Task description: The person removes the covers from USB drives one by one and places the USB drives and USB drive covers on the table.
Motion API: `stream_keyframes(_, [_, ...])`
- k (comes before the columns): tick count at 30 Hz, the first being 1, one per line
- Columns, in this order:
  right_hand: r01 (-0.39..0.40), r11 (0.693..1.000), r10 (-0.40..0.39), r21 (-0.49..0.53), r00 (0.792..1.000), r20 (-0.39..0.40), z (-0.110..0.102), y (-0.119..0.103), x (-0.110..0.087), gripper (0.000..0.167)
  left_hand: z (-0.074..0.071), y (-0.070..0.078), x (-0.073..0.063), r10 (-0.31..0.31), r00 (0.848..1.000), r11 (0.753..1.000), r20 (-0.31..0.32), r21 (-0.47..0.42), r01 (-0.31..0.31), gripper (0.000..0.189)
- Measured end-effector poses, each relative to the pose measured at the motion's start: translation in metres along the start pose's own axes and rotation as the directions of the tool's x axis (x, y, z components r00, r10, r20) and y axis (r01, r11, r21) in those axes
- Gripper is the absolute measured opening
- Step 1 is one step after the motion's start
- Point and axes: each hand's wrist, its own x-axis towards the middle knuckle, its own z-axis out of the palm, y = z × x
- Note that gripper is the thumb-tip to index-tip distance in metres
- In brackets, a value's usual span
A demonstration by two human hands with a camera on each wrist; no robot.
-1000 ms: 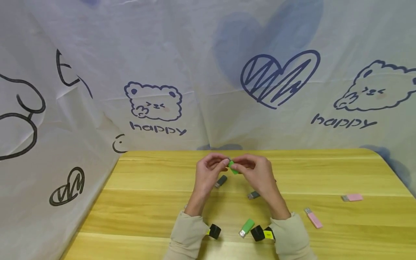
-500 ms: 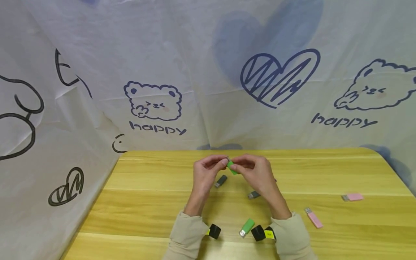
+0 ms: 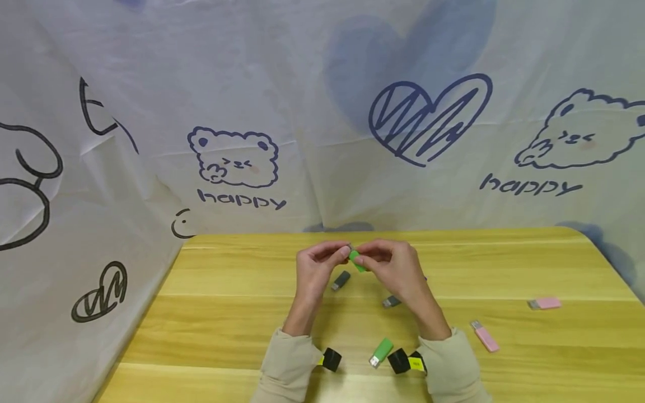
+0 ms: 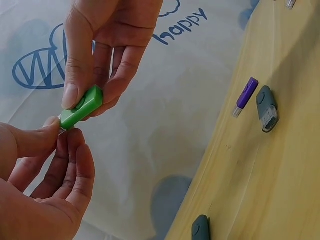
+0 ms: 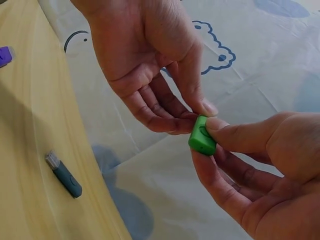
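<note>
Both hands meet over the far part of the table on one green USB stick (image 3: 357, 261). My left hand (image 3: 314, 268) pinches its metal connector end between thumb and fingertips. From the other side, my right hand (image 3: 400, 271) grips the green body, thumb on top. The left wrist view shows the green body (image 4: 82, 107) tilted, with the connector mostly covered by the left thumb (image 4: 42, 131). In the right wrist view the blunt end of the body (image 5: 202, 142) faces the camera.
Below the hands lie dark grey USB sticks (image 3: 341, 280), one partly behind the right wrist, and a second green one (image 3: 381, 352) between the sleeves. Pink USB sticks (image 3: 485, 336) lie to the right. A purple one (image 4: 246, 94) appears in the left wrist view. Printed cloth (image 3: 322, 112) hangs behind the table.
My left hand has shifted slightly left, and a bit more of the metal connector shows. Both hands keep their hold. The head view has turned a little, moving the whole scene slightly left.
</note>
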Motion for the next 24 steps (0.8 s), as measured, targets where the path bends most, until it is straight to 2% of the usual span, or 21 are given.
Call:
stream_keyframes(5, [-0.021, 0.999, 0.021, -0.048, 1.0, 0.01, -0.003, -0.004, -0.001, 0.012, 0.002, -0.001, 0.0, -0.02, 1.0, 1.0, 0.006, -0.001, 0.02, 0.017])
stream_keyframes(13, [-0.068, 0.997, 0.07, -0.046, 0.997, 0.031, -0.005, -0.011, -0.002, 0.014, 0.002, -0.002, -0.003, -0.08, 0.997, 0.997, 0.012, -0.024, 0.08, 0.019])
stream_keyframes(24, [-0.111, 0.99, 0.113, -0.087, 0.993, 0.025, -0.008, -0.014, -0.004, 0.013, 0.008, -0.001, -0.005, -0.114, 0.993, 0.991, -0.015, -0.065, 0.113, 0.019])
